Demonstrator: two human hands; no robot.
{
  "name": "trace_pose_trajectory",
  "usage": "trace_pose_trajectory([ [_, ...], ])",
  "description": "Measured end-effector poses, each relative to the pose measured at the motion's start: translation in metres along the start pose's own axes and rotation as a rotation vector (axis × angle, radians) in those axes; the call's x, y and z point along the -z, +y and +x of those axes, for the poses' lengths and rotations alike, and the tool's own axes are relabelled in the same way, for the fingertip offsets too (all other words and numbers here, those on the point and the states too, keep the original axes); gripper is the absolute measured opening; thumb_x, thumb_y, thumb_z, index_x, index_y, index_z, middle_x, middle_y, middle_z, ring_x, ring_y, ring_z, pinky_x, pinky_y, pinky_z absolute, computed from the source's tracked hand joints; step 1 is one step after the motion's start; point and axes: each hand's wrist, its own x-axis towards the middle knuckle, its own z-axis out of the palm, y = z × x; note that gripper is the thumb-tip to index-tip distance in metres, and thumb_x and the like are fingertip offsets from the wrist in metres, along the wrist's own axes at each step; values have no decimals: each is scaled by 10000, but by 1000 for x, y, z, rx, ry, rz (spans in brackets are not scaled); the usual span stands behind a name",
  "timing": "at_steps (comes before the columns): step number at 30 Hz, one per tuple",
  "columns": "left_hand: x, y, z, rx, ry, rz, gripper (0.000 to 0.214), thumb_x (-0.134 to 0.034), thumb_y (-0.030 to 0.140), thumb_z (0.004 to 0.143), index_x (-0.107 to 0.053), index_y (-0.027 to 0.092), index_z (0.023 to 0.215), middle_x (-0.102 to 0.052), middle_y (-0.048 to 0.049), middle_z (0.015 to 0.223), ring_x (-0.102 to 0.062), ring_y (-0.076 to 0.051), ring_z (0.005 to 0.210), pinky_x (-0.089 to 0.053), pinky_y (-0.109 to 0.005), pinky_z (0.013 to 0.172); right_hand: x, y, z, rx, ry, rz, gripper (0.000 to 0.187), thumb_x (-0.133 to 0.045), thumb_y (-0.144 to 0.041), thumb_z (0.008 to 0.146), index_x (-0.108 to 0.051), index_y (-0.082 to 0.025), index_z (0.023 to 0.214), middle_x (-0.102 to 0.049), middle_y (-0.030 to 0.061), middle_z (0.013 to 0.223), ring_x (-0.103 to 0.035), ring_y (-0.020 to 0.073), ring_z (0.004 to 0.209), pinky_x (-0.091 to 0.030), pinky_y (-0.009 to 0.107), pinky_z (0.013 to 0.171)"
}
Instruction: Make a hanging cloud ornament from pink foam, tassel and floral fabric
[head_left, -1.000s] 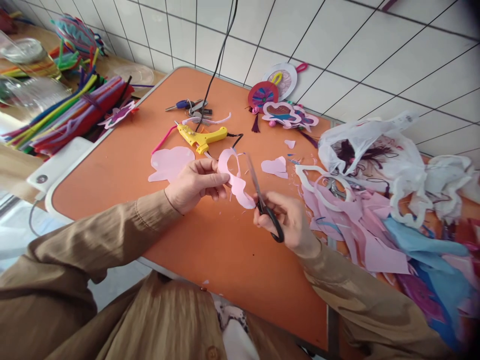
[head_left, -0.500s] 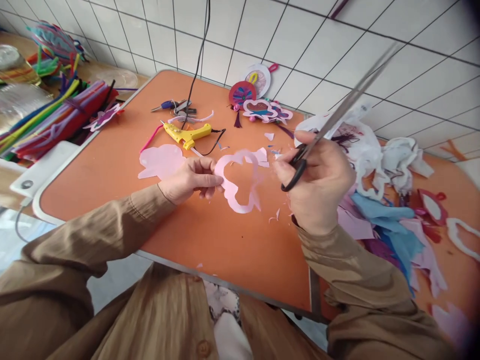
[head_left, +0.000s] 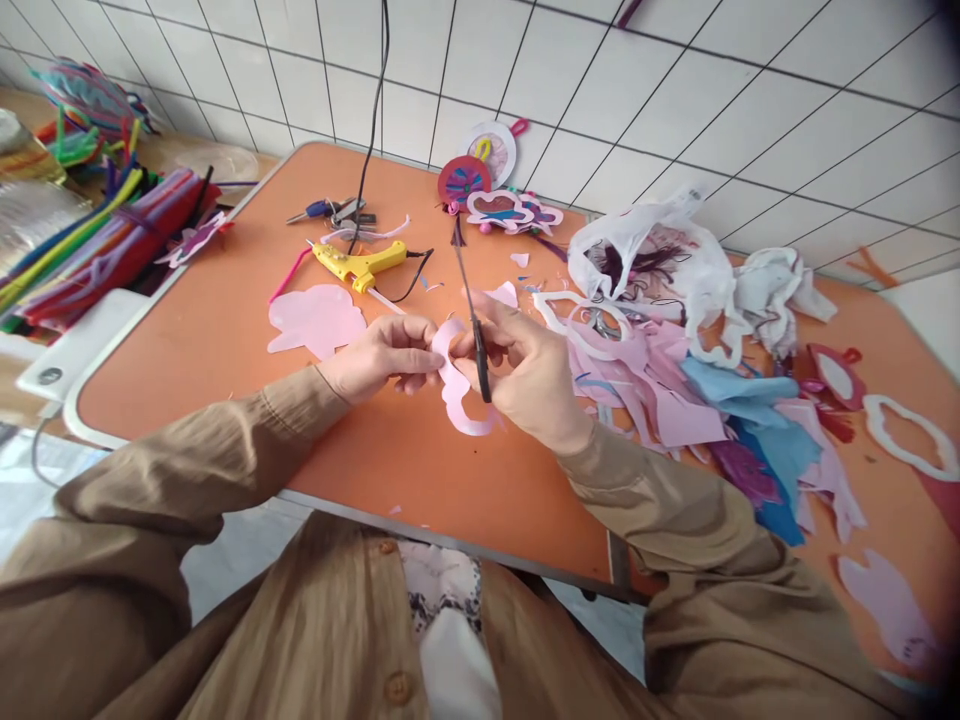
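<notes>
Left hand [head_left: 390,355] pinches pink cutout [head_left: 466,420] above counter [head_left: 367,455]. Right hand [head_left: 529,375] grips scissors [head_left: 481,365] close by, tips toward tiled wall [head_left: 637,100]. Judged best: support thin curves, keep fingertips off cutting line, turn cutout gently.

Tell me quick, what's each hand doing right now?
Left hand: closed, pinching the pink cutout.
Right hand: closed, holding the black-handled scissors.

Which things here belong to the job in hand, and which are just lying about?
Seemingly part of the job:
scissors, in the right hand
pink scalloped cutout, in the left hand
perhaps the flat pink piece

Seemingly just lying about:
yellow glue gun
pipe cleaners
white plastic bag
</notes>
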Motion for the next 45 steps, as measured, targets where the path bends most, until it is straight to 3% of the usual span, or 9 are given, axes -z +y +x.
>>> trace_pose_trajectory([
  [5,-1,2,-1,1,-6,-5,304,-877,334,655,-641,142,658,-665,-16,576,-528,-67,416,-356,-177,385,1,2,0,23,61,-19,332,-714,-226,767,-725,-220,1098,-636,-19,747,-569,134,666,-519,301,652],
  [9,2,1,0,-22,36,-1,297,-877,328,646,-646,141,666,-683,-25,594,-524,-67,413,-344,-178,380,11,-2,3,14,69,-95,337,-689,-195,778,-715,-235,1112,-675,-9,767,-603,145,675,-538,309,665],
  [15,9,3,1,-74,-28,-32,193,-787,275,671,-665,130,641,-667,-51,561,-539,-95,424,-372,-197,399,43,8,26,51,331,-186,342,-768,-255,745,-724,-187,1076,-720,34,762,-688,189,671,-544,335,644],
  [20,13,6,6,-24,-188,-43,116,-726,232,632,-688,124,643,-731,-90,670,-598,-145,489,-446,-256,453,51,19,36,-69,52,94,442,-831,-419,696,-691,-184,1043,-722,35,741,-726,218,723,-540,317,619],
  [24,17,8,11,4,-231,-7,90,-704,213,623,-666,132,626,-718,-82,644,-606,-158,512,-452,-276,496,43,14,31,-158,-187,100,414,-839,-337,676,-701,-193,1039,-703,21,740,-676,175,673,-509,285,589],
  [31,20,13,11,-32,-46,59,208,-775,283,682,-621,149,647,-721,-68,629,-625,-149,536,-413,-244,510,39,3,25,-183,-155,106,338,-818,-242,632,-719,-209,954,-629,-23,660,-538,120,555,-442,268,517],
  [36,17,9,12,-64,-54,34,532,-764,657,722,-686,131,720,-727,-107,675,-666,-183,572,-477,-279,539,40,2,25,-154,-120,109,300,-779,-232,655,-717,-215,947,-626,-24,666,-535,114,570,-434,254,523],
  [42,14,3,13,-98,64,145,390,-792,480,798,-690,140,639,-713,-59,637,-586,-98,492,-420,-224,499,40,6,25,-144,-115,97,300,-775,-237,662,-724,-226,958,-623,-20,674,-529,114,572,-439,252,509],
  [45,12,5,13,-99,63,84,483,-748,593,795,-700,133,656,-720,-79,661,-614,-126,504,-456,-245,506,42,8,27,-140,-106,78,312,-764,-261,677,-720,-225,984,-615,-24,675,-518,111,551,-437,257,491],
])
